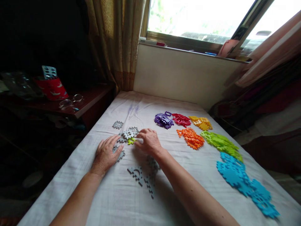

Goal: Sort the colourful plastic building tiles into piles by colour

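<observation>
Grey notched flat pieces [129, 133] lie in a small heap between my hands, with a lime-green piece [131, 141] at its near edge. My left hand [105, 153] rests with fingers spread on grey pieces [121, 155] at the heap's left. My right hand [148, 141] is closed at the heap's right side, its fingertips pinched beside the lime-green piece; what they hold is too small to make out. Nearer to me lie triangular grey pieces [136, 174], and more grey ones are partly hidden under my right forearm. A single grey piece [118, 124] lies beyond my left hand.
Sorted piles lie to the right on the sheet: purple [164, 121], red [181, 119], yellow [202, 123], orange [193, 138], lime green [221, 142] and blue [242, 179]. A dark side table [94, 97] at left holds glasses [71, 101] and a red container [52, 89].
</observation>
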Available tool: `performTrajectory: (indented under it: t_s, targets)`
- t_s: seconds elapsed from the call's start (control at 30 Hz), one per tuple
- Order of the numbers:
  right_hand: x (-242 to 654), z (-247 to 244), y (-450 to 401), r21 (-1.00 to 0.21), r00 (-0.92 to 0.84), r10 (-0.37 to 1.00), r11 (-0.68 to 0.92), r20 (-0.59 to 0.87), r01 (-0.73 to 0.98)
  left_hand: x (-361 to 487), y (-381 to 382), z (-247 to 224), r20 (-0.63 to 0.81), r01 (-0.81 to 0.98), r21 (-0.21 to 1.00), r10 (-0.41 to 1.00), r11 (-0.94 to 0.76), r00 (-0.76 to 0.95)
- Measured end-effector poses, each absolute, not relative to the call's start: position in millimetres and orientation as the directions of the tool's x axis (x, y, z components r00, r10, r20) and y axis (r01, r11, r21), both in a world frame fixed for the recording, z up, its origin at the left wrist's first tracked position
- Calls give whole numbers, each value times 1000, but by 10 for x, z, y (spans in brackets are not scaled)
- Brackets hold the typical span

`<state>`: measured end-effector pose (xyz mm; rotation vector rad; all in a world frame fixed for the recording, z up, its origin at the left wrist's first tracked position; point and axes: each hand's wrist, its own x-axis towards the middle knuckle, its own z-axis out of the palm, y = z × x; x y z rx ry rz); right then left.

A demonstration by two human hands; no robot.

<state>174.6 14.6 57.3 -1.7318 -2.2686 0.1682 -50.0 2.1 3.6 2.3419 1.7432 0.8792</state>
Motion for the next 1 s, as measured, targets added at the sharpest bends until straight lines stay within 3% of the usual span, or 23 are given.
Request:
performTrajectory:
  t_s: [0.17,0.43,0.53,0.63,0.77,1.0]
  targets:
    - [1612,650,124,-176,-296,953,302,59,937,-537,69,7,449,833,410,877,-372,171]
    - [2152,1022,-90,-282,-167,985,151,-35,947,-577,110,-29,460,829,411,871,-380,172]
    - [2529,983,-185,-400,-75,997,76,16,913,-598,128,-37,464,820,418,868,-391,177]
    - [2978,836,-254,-523,139,984,-62,109,850,-615,148,-32,464,812,430,868,-394,175]
    - [3563,638,-320,-605,431,865,-204,256,769,-626,157,-10,451,814,440,877,-380,166]
    - [3808,385,-504,-642,434,857,-170,278,747,-635,155,0,439,809,447,882,-381,173]
